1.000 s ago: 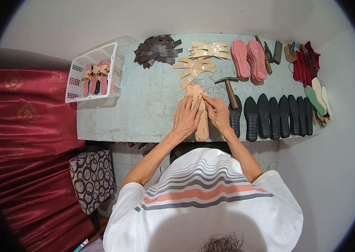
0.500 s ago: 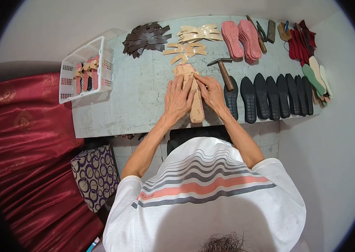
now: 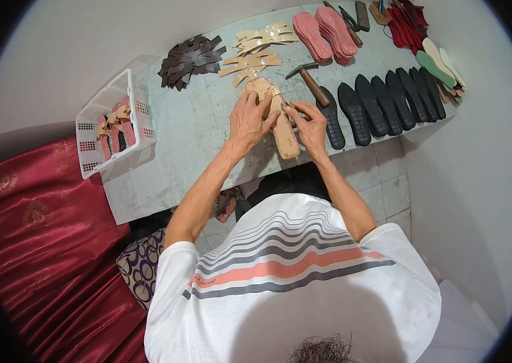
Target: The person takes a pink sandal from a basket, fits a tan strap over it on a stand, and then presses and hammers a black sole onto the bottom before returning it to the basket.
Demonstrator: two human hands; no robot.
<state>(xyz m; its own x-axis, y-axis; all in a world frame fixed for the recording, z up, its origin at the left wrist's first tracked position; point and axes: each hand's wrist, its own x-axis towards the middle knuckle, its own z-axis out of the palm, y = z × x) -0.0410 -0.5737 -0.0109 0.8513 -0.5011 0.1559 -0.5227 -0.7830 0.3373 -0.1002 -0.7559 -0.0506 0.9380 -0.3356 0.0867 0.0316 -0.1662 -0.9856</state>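
Observation:
A tan sandal insole lies lengthwise on the grey worktable, with tan straps across its far end. My left hand presses flat on its left side and over the straps. My right hand pinches the insole's right edge near the middle with thumb and fingertips. A hammer with a wooden handle lies just beyond my right hand.
Several black outsoles line the table's right side, with pink insoles and red and green pieces behind. Tan straps and dark brown straps lie at the back. A white basket holds finished sandals at left.
The view has tilted and shifted, so the table sits higher and angled. My right hand has slid from the straps back along the insole's right edge. My left hand stays on the insole.

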